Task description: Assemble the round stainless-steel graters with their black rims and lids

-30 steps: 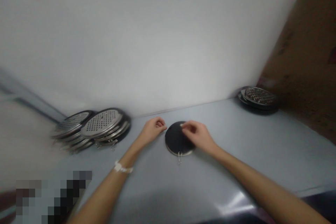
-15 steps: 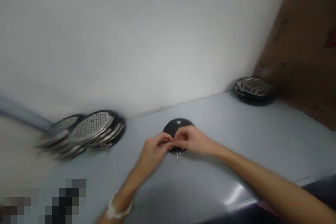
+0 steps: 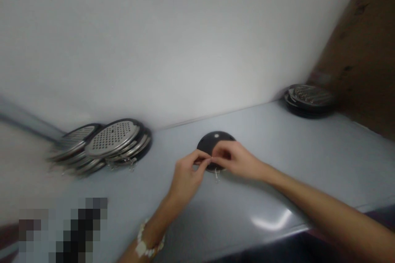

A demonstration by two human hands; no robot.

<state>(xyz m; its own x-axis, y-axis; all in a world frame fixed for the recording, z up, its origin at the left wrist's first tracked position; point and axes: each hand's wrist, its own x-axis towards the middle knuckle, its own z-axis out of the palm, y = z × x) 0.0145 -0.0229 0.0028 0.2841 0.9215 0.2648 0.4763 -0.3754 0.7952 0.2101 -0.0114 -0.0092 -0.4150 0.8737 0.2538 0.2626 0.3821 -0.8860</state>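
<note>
A round black disc [image 3: 207, 141] lies on the grey table, with a pale spot near its far edge. A thin bent wire hook [image 3: 217, 176] sticks out from its near edge. Over the disc, the fingertips of my left hand [image 3: 193, 170] and my right hand [image 3: 236, 158] meet in a pinch. Both hands are closed; whatever sits between the fingertips is too small to make out. My left wrist wears a bracelet of white beads [image 3: 148, 244]. The fingers cover much of the disc's near half.
At the left, overlapping stacks of round perforated metal plates [image 3: 112, 137] with black rims lean by the white wall [image 3: 185, 41]. Another pile of round plates [image 3: 311, 100] stands at the far right beside a brown board [image 3: 364, 61]. The grey table [image 3: 339, 160] has a shiny front edge.
The whole view has shifted a little, so everything sits slightly further right and higher. Both hands keep their fingertips together over the black disc.
</note>
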